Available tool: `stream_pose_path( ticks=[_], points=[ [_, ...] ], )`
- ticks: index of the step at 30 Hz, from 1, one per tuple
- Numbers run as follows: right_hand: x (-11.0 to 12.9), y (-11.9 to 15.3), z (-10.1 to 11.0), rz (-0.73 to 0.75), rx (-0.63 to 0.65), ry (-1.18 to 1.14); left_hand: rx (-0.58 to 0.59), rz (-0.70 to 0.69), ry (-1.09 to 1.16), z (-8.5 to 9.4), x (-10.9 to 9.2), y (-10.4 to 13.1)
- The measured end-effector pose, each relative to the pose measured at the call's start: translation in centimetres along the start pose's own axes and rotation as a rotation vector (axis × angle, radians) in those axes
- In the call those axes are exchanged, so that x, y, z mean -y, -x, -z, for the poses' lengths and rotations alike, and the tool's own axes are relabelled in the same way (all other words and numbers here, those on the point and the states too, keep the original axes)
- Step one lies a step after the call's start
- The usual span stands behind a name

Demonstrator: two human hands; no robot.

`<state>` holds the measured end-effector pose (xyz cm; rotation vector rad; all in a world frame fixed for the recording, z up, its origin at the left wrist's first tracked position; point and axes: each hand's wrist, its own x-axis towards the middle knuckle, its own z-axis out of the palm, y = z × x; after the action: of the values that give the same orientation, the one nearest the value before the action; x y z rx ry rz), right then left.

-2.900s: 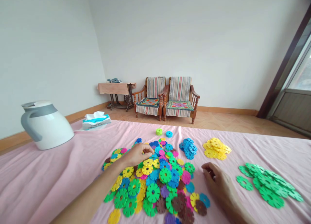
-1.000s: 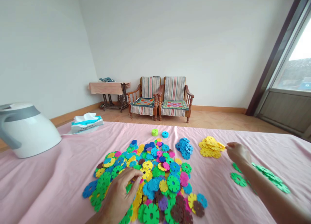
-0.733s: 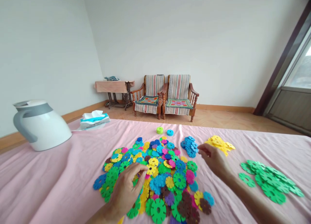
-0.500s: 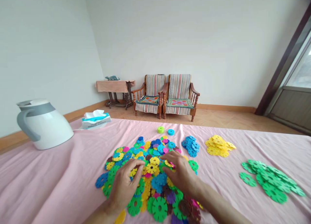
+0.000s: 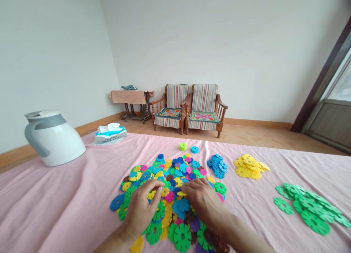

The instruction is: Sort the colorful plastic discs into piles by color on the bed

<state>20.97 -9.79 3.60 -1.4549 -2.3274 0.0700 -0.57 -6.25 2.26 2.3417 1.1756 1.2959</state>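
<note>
A mixed heap of flower-shaped, notched plastic discs in several colours lies in front of me, with a big green disc at its near edge. My left hand is over the left side of the heap, thumb and curled fingertips close together; what they hold, if anything, is hidden. My right hand reaches into the middle of the heap, palm down. Its fingertips close on a yellow disc, seen nearly edge-on. Close by are a pink disc and clustered blue discs.
Sorted piles of blue discs, yellow discs and green discs lie to the right on the pink cloth. Lime rings and blue rings sit behind the heap. A white jug and tissue box stand left.
My right hand has drawn its fingers together, and discs in the middle of the heap have shifted, showing a pink one. My left hand keeps its pose. The view has turned slightly left.
</note>
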Motion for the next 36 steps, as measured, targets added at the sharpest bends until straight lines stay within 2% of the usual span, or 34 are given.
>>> stream_pose_path(
  ticks=[3, 7, 10, 14, 17, 20, 23, 27, 30, 36],
  points=[
    [-1.1, 1.5, 0.2, -0.082, -0.08, -0.091, 0.008, 0.004, 0.006, -0.1, 0.0, 0.1],
    [-4.1, 3.3, 0.5, -0.289, -0.34, -0.298, 0.006, 0.005, 0.008, -0.2, 0.1, 0.2],
    [-8.4, 4.5, 1.0, -0.51, -0.487, -0.358, 0.005, 0.001, 0.005, -0.2, 0.1, 0.1],
    [-15.7, 5.9, 2.5, -0.881, -0.673, -0.29, 0.005, -0.004, 0.0, -0.3, 0.1, 0.0],
    [-20.0, 6.4, 3.7, -1.038, -0.725, -0.256, 0.008, -0.009, -0.004, -0.2, 0.0, -0.1],
    [-22.5, 6.5, 4.2, -1.13, -0.746, -0.273, 0.02, -0.009, -0.01, -0.2, -0.1, -0.1],
    [-23.4, 6.6, 4.3, -1.165, -0.774, -0.319, 0.017, -0.01, -0.018, -0.2, 0.0, -0.2],
    [-23.0, 6.9, 4.6, -1.148, -0.835, -0.463, 0.015, -0.01, -0.023, -0.3, 0.1, -0.2],
    [-21.7, 6.9, 4.7, -1.064, -0.849, -0.675, 0.019, -0.004, -0.022, -0.3, 0.1, -0.1],
    [-17.7, 6.4, 4.0, -0.861, -0.755, -1.069, 0.029, 0.011, -0.017, -0.3, -0.1, -0.1]
  ],
)
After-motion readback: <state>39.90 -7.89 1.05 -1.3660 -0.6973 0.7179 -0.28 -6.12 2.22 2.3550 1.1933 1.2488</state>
